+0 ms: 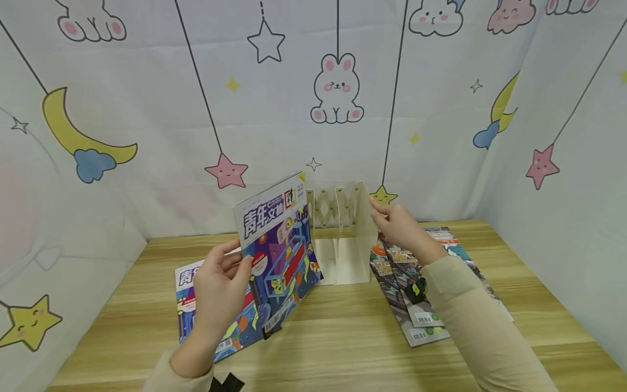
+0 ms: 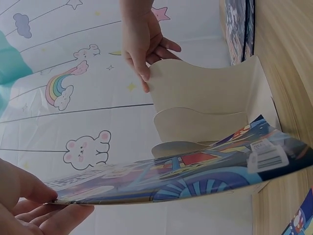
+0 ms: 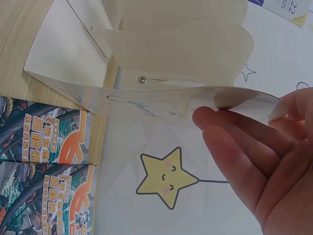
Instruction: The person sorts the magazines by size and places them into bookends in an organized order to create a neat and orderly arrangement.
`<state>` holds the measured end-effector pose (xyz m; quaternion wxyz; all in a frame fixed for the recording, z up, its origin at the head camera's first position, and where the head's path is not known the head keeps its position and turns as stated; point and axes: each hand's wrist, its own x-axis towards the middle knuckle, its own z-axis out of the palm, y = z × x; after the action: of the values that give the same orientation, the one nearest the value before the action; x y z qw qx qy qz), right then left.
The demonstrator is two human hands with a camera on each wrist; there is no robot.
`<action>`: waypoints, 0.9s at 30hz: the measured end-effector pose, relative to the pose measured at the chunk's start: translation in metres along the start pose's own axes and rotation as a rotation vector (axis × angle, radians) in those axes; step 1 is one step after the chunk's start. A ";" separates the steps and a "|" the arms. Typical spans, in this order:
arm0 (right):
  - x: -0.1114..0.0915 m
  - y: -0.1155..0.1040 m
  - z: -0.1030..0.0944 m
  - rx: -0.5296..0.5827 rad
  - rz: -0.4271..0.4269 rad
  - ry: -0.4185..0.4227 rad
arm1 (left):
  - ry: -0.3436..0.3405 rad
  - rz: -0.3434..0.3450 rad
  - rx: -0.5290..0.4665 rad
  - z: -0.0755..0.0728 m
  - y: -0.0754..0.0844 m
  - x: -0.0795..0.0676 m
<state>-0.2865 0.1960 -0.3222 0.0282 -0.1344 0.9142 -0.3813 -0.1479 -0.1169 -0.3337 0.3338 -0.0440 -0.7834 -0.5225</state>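
My left hand [image 1: 222, 288] pinches the side edge of a magazine [image 1: 281, 256] with a colourful purple-blue cover, holding it upright and tilted. The magazine's far edge reaches the left side of a cream expandable book rack [image 1: 345, 264], hiding part of it; whether it is between panels I cannot tell. On the rack's right end panel [image 1: 363, 234], my right hand [image 1: 399, 228] pinches the upper edge between thumb and fingers. The right wrist view shows scribbled marks on that panel [image 3: 146, 103]. Upright dividers [image 2: 200, 125] stand inside the rack in the left wrist view.
Another purple-blue magazine [image 1: 230, 337] lies flat on the wooden table [image 1: 333, 348] behind my left hand. Several grey-covered magazines [image 1: 426, 326] overlap to the right, under my right forearm. A white cartoon-print curtain [image 1: 274, 125] hangs behind the rack.
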 end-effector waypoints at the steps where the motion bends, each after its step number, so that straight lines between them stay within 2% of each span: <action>1: 0.000 0.000 0.000 0.002 0.002 -0.001 | 0.003 0.000 -0.001 0.001 0.000 0.000; 27: -0.001 0.001 -0.001 0.012 0.000 -0.003 | 0.031 0.013 -0.076 0.022 -0.005 0.004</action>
<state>-0.2860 0.1974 -0.3223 0.0307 -0.1346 0.9119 -0.3864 -0.1636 -0.1017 -0.3400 0.3474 -0.0536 -0.7574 -0.5502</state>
